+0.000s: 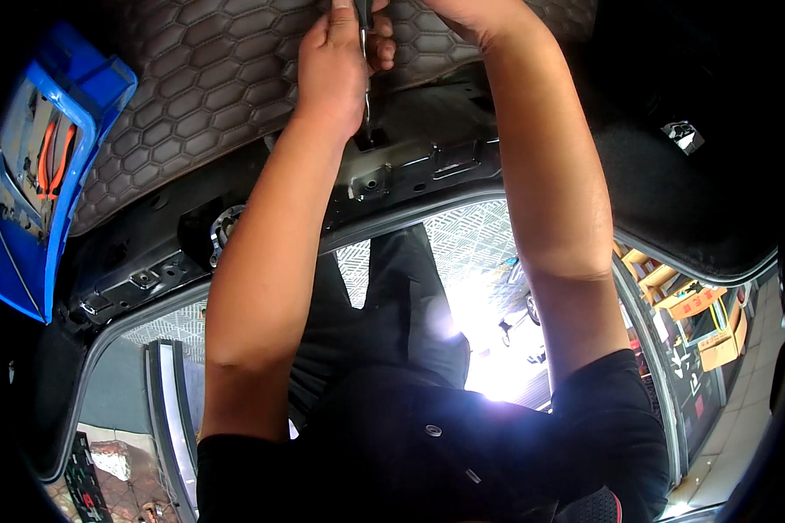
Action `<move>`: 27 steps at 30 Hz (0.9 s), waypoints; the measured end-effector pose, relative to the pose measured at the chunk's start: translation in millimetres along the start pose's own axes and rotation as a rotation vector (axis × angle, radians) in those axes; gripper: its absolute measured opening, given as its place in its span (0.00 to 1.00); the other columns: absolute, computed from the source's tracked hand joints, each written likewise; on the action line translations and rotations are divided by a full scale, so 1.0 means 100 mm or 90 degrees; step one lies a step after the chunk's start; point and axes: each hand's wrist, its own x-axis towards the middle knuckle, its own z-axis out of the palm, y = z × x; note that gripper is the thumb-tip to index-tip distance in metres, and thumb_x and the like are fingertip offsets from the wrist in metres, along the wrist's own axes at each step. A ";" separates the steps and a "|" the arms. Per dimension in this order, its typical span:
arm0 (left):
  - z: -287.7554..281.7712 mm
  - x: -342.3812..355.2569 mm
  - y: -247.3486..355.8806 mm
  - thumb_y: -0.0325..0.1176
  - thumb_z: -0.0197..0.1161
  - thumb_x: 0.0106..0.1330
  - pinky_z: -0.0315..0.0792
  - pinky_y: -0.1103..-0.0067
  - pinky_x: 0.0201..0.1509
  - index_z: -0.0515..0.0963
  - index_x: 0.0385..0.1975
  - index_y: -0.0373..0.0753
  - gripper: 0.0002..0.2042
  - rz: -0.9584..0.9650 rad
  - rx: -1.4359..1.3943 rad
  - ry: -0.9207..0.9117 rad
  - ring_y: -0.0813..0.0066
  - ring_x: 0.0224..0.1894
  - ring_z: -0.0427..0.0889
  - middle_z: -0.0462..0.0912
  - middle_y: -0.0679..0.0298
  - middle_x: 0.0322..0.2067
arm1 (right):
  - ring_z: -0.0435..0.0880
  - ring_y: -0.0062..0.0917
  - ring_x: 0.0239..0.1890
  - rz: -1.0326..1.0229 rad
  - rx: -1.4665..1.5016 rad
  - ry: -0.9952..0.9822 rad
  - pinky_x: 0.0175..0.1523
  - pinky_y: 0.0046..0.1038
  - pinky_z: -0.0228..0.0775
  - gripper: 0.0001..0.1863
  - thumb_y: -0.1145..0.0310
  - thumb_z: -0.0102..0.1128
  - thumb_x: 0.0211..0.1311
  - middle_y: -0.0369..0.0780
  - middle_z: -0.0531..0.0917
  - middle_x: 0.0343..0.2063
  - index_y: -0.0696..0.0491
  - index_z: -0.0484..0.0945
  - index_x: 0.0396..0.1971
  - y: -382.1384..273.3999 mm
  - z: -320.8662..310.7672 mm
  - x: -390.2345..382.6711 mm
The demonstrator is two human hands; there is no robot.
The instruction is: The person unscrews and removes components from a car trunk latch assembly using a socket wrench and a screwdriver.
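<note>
At the top edge my left hand [336, 65] is closed, its fingers curled around a slim metal-shafted tool with a dark handle [364, 39]. The shaft runs down past the wrist toward the black metal sill of the car's trunk opening [436, 157]. The tool's upper end is cut off, so its exact kind is unclear. Only the wrist and heel of my right hand [464, 16] show, at the top edge to the right of the tool; its fingers are out of the picture. Below both hands lies the quilted brown trunk mat [209, 96].
A blue tool box [105, 96] stands on the mat at the left, with orange-handled pliers [54, 161] inside. A latch [227, 228] sits in the sill beside my left forearm. Black rubber seal borders the opening. Shelves with cardboard boxes [722, 344] stand at the right, behind bright glare.
</note>
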 end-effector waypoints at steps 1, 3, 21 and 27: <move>-0.07 0.02 -0.01 0.48 0.49 0.82 0.72 0.81 0.29 0.78 0.45 0.39 0.18 -0.017 -0.035 -0.007 0.78 0.27 0.78 0.81 0.67 0.30 | 0.79 0.17 0.33 -0.018 0.010 -0.021 0.42 0.21 0.73 0.18 0.60 0.61 0.75 0.34 0.86 0.35 0.58 0.84 0.54 0.11 0.00 0.07; -0.05 0.01 0.02 0.47 0.49 0.82 0.74 0.79 0.31 0.78 0.48 0.37 0.19 -0.026 0.001 0.029 0.77 0.28 0.79 0.82 0.65 0.33 | 0.80 0.17 0.33 -0.017 -0.057 -0.009 0.42 0.21 0.73 0.18 0.60 0.63 0.74 0.34 0.87 0.36 0.58 0.84 0.53 0.08 0.02 0.07; 0.30 0.13 0.27 0.37 0.66 0.69 0.58 0.81 0.18 0.74 0.30 0.44 0.09 -0.121 0.129 -0.030 0.81 0.16 0.67 0.71 0.74 0.19 | 0.85 0.21 0.39 -0.017 -0.017 0.009 0.48 0.25 0.76 0.19 0.57 0.63 0.73 0.39 0.88 0.35 0.61 0.85 0.44 -0.17 0.03 -0.02; -0.10 0.25 0.46 0.41 0.63 0.73 0.49 0.85 0.16 0.69 0.27 0.49 0.13 -0.282 -0.092 -0.292 0.86 0.14 0.59 0.64 0.78 0.17 | 0.81 0.17 0.45 0.033 0.076 -0.118 0.53 0.21 0.73 0.20 0.58 0.59 0.77 0.36 0.86 0.42 0.60 0.82 0.54 -0.07 -0.06 0.01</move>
